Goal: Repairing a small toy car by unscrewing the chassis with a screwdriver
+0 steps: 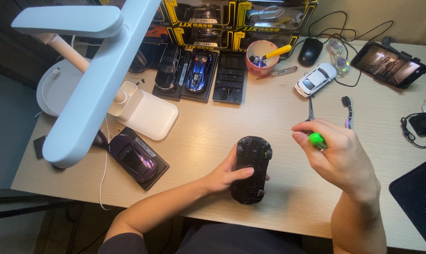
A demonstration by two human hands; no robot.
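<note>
Two hands at work: left hand [224, 176] clasps upturned black toy car [252, 168], long axis near-far; right hand [337, 155], just right, grips green-handled tool [317, 139].

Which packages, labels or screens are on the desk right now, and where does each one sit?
Toy car boxes: stacked along the back edge, yellow and black with clear windows showing cars.
Tablet: back right corner, dark case, lit screen showing a dim picture.
Label strip: on the black base of the purple model car, front left, small and white.
Label strip: between the black and blue cars at the back, narrow and pale.
</note>
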